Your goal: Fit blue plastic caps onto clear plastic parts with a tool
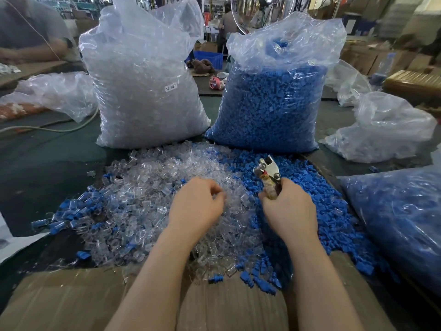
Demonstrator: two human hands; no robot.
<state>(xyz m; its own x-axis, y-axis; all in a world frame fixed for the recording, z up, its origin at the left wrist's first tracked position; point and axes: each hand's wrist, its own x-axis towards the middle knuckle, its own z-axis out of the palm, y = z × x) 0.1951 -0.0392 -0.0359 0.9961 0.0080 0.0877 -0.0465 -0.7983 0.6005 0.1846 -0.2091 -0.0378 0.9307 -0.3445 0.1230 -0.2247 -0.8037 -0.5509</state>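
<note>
Left hand [196, 203] sits knuckles-up on the clear pile, fingers curled down into it near the fingertips [218, 195]. Looks like it's picking out a clear piece, but whether anything is actually pinched can't be told, the clear stuff hides it. Right hand [290, 211] is wrapped round the handles of a plier-type hand tool [268, 174], metal head pointing up and away, over the seam between the two piles. Probably kept ready in that hand so the other can feed parts to it. Tool's jaws look empty, though small and hard to read.

Loose clear plastic parts [148, 201] heaped left and centre, loose blue caps [317, 211] heaped right. Each pile is on the side of its supply bag, both within easy reach. Some blue pieces are mixed in along the left edge [71, 209] of the clear heap; could be finished assemblies, can't confirm. Piles spill onto a cardboard sheet [71, 299] at the near edge, on a dark green table [47, 163].

Behind: big bag of clear parts [148, 91] with a small "SJ-017" label [170, 87], upright beside a big bag of blue caps [274, 103], tops open for refills. Another bag with blue contents [401, 223] lies at right, crumpled bags [381, 130] beyond it. Another person's arm [31, 46] at far left.

Judgement: at the pick-a-part step, no cap fitted in hand yet; bulk of the work remains.
</note>
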